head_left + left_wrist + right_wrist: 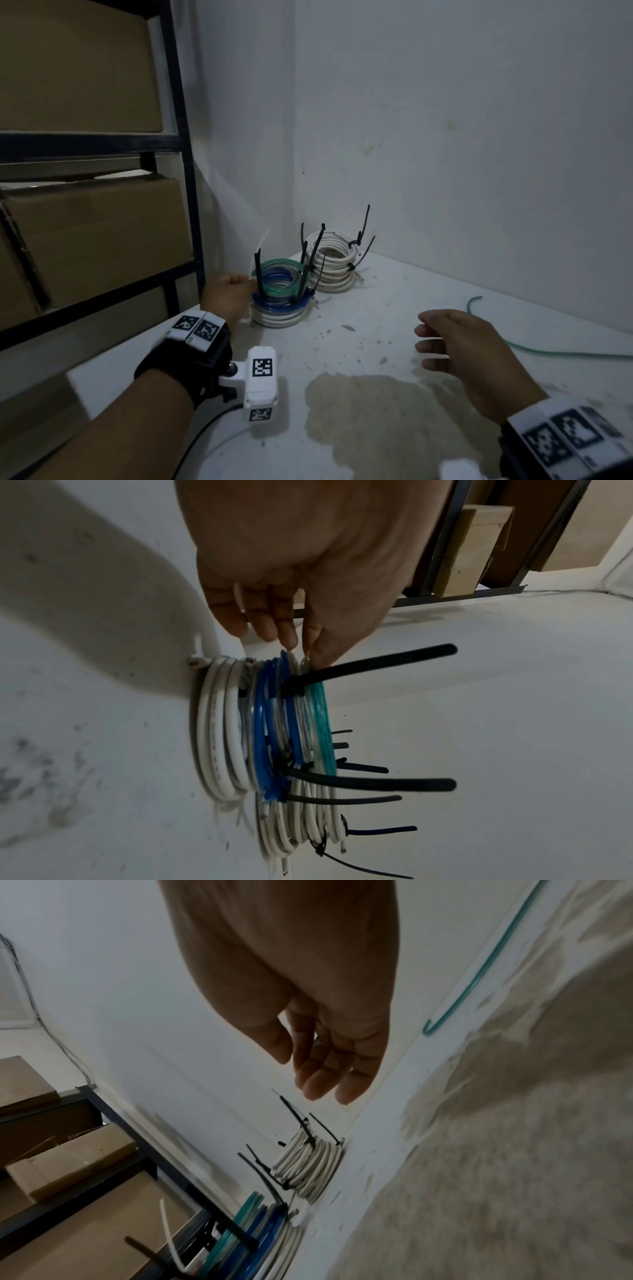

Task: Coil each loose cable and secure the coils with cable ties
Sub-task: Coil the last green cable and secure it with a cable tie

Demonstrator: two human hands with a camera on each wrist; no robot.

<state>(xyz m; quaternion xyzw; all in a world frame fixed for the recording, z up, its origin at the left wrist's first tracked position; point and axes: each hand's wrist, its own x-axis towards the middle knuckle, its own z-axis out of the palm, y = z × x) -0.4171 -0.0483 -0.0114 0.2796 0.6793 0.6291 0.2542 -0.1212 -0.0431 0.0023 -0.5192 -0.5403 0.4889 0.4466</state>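
Observation:
A stack of tied coils stands near the corner: a green coil (pixel 285 263) on top, a blue coil (pixel 274 307) under it, a white one (pixel 277 319) at the bottom, with black cable ties (pixel 259 274) sticking up. My left hand (pixel 248 282) is at the stack's left rim; thumb and forefinger (pixel 310 639) pinch a pale cable tie (pixel 259 248) beside the green coil (pixel 322 710). A second tied white coil stack (pixel 334 270) stands behind. My right hand (pixel 424 339) hovers open and empty over the table. A loose green cable (pixel 534 350) lies at the right.
A dark metal rack (pixel 191 205) with cardboard boxes (pixel 96 233) stands close on the left. Walls meet in a corner behind the coils. The white table (pixel 370 308) has a brownish stain (pixel 370 421) in front and an edge at the lower left.

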